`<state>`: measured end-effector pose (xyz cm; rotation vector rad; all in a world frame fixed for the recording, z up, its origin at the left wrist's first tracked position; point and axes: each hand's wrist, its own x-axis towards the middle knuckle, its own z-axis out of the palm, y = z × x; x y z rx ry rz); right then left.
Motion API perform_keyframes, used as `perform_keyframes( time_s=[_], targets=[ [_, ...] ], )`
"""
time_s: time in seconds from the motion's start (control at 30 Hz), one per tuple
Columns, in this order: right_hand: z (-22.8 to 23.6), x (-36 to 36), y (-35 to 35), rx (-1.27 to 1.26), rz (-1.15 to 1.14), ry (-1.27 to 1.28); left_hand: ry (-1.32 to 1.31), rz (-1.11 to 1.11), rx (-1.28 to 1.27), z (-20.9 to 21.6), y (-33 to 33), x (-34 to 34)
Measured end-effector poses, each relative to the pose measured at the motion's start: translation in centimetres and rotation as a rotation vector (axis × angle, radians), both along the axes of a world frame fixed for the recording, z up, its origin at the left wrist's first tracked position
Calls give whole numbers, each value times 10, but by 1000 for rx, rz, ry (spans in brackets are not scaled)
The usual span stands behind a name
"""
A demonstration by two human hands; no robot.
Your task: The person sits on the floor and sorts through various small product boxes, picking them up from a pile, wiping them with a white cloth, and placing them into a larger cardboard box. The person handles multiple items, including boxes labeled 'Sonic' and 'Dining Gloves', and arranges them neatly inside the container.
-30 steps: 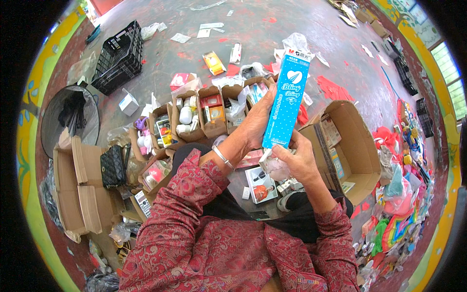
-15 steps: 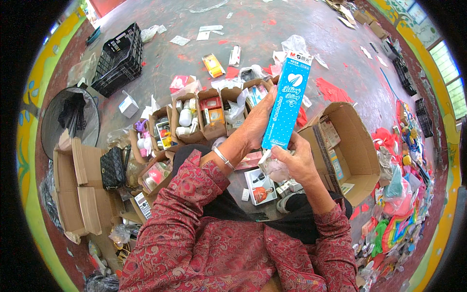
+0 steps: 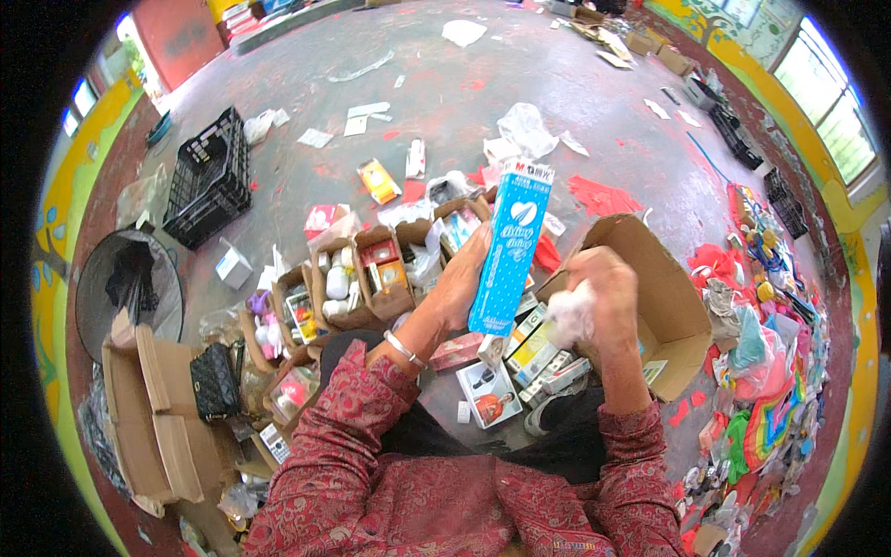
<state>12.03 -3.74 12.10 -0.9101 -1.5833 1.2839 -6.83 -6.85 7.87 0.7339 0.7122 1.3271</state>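
My left hand (image 3: 461, 274) grips a long blue box (image 3: 509, 255) with white dots and a white heart, tilted upright in front of me. My right hand (image 3: 608, 297) is closed around a crumpled whitish wad (image 3: 570, 314), perhaps tissue or thin plastic, and is apart from the box. Behind that hand stands an open brown carton (image 3: 677, 325). Below the blue box several small boxes lie between my legs, among them a white box with an orange picture (image 3: 490, 394) and a pink box (image 3: 457, 351).
A row of small cardboard bins (image 3: 385, 283) with sorted goods curves ahead of me. To the left are a black crate (image 3: 212, 176), a round mesh basket (image 3: 130, 288), a black quilted bag (image 3: 215, 382) and empty cartons (image 3: 153, 408). A heap of colourful items (image 3: 761, 343) spreads at right.
My right hand has moved away from the blue box's lower end, up and to the right, with the whitish wad in it. The view has tilted up, showing more floor ahead.
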Motion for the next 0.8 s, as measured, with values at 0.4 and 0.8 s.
perform_keyframes(
  time_s=[0.4, 0.8],
  targets=[
    [-4, -32, -22, 1261, -14, -468, 379, -85, 325, -41, 0, 15],
    [-15, 53, 73, 1, -554, 210, -22, -480, -152, -13, -24, 19]
  ],
)
